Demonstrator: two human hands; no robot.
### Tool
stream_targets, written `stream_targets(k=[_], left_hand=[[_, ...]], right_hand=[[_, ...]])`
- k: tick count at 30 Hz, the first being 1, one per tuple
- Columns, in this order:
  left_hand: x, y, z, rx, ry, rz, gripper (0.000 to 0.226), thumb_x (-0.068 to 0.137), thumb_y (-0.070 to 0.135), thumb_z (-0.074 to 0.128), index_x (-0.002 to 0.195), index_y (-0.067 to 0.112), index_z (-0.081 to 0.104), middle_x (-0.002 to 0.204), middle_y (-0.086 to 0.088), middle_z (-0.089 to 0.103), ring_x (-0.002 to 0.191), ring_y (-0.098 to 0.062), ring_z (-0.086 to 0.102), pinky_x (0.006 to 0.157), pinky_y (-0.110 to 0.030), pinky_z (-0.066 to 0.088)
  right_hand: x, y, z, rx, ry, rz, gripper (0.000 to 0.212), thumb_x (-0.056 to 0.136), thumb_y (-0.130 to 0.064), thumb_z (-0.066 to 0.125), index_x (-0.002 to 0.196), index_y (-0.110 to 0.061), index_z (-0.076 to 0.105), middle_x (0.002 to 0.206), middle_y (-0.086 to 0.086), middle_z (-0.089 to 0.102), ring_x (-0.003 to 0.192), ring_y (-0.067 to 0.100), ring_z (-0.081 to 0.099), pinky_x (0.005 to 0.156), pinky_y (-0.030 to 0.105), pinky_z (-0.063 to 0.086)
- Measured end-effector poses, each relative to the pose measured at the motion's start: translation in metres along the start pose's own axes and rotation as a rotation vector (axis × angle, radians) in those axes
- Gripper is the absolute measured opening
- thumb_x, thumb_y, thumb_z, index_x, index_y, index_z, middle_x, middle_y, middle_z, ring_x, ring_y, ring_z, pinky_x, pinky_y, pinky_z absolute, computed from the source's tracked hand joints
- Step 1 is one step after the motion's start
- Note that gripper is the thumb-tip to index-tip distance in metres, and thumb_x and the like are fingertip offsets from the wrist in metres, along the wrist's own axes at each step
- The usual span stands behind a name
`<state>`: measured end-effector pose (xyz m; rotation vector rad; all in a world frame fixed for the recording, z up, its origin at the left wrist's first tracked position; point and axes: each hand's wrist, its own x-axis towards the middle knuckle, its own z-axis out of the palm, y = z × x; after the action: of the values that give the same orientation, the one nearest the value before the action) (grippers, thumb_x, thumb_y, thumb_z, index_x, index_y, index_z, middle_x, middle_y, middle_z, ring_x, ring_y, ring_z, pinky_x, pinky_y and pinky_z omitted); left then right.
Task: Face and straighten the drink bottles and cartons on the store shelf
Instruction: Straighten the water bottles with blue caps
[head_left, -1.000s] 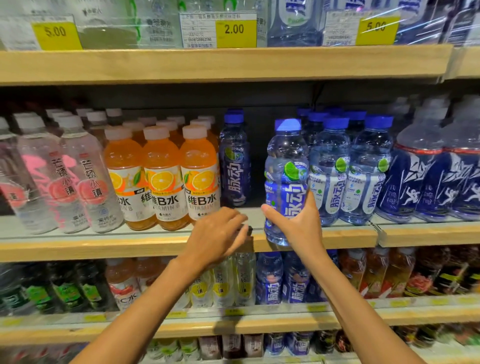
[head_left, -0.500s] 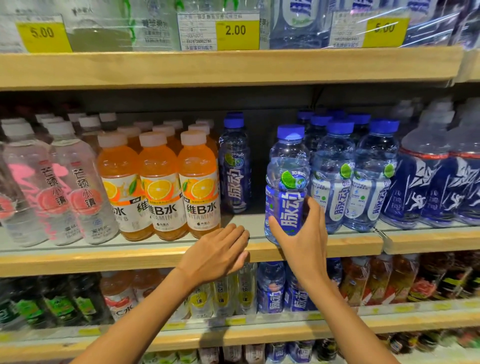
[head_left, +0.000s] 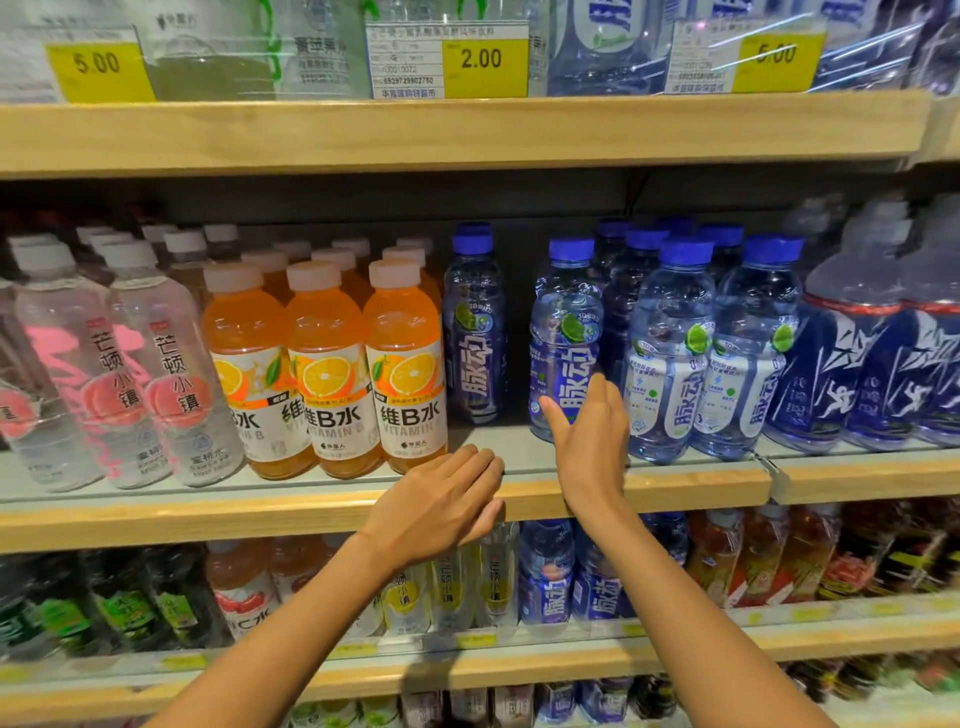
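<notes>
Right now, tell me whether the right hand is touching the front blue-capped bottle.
Cannot tell. In the head view the right hand overlaps the front blue-capped bottle, fingers straight, but the hand hides any contact or gap.

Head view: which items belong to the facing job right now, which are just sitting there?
In the job: right hand, front blue-cap bottle it touches, set-back blue-cap bottle, left hand at the shelf edge.
Just there: orange bottles, price tags, lower-shelf drinks.
</notes>
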<state>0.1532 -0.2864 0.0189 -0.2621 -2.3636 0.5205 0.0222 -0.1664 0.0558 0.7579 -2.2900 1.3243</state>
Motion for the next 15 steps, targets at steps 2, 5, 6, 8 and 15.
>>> stream_targets(k=[2,5,6,8,15], left_hand=[[-0.001,0.000,0.000,0.003,-0.001,0.001,0.041,0.098,0.029,0.040,0.111,-0.001,0.065,0.106,-0.016,0.067,0.093,-0.028,0.065,0.075,-0.036,0.056],[-0.002,0.000,0.000,0.021,0.011,0.003,0.041,0.097,0.028,0.042,0.110,-0.001,0.066,0.105,-0.017,0.068,0.092,-0.028,0.066,0.075,-0.035,0.057],[-0.002,0.000,0.000,0.027,0.018,0.005,0.040,0.096,0.028,0.042,0.109,-0.001,0.067,0.105,-0.017,0.068,0.092,-0.028,0.066,0.075,-0.035,0.057],[-0.004,-0.001,0.001,0.031,0.027,0.012,0.039,0.096,0.027,0.043,0.109,-0.001,0.067,0.105,-0.017,0.068,0.092,-0.028,0.066,0.076,-0.035,0.057],[-0.015,-0.004,0.004,0.082,0.084,0.046,0.039,0.096,0.025,0.042,0.110,-0.001,0.068,0.107,-0.018,0.069,0.096,-0.028,0.067,0.086,-0.034,0.054]], right_hand=[[0.004,-0.002,0.006,-0.068,0.012,0.027,0.034,0.092,-0.026,0.061,0.111,0.001,0.050,0.108,0.013,0.051,0.093,0.026,0.052,0.066,0.024,0.029],[0.012,-0.006,0.014,-0.132,-0.014,0.093,0.037,0.093,-0.026,0.059,0.114,0.002,0.051,0.113,0.016,0.051,0.099,0.032,0.056,0.069,0.033,0.038],[0.015,-0.007,0.015,-0.142,-0.020,0.113,0.038,0.093,-0.027,0.059,0.115,0.003,0.052,0.114,0.017,0.052,0.101,0.033,0.056,0.071,0.035,0.041],[0.020,-0.008,0.017,-0.156,-0.027,0.132,0.037,0.094,-0.024,0.058,0.118,0.004,0.052,0.116,0.020,0.053,0.103,0.035,0.057,0.076,0.038,0.045],[0.025,-0.007,0.018,-0.145,-0.047,0.162,0.042,0.094,-0.013,0.057,0.130,0.003,0.042,0.120,0.023,0.053,0.107,0.038,0.057,0.083,0.042,0.047]])
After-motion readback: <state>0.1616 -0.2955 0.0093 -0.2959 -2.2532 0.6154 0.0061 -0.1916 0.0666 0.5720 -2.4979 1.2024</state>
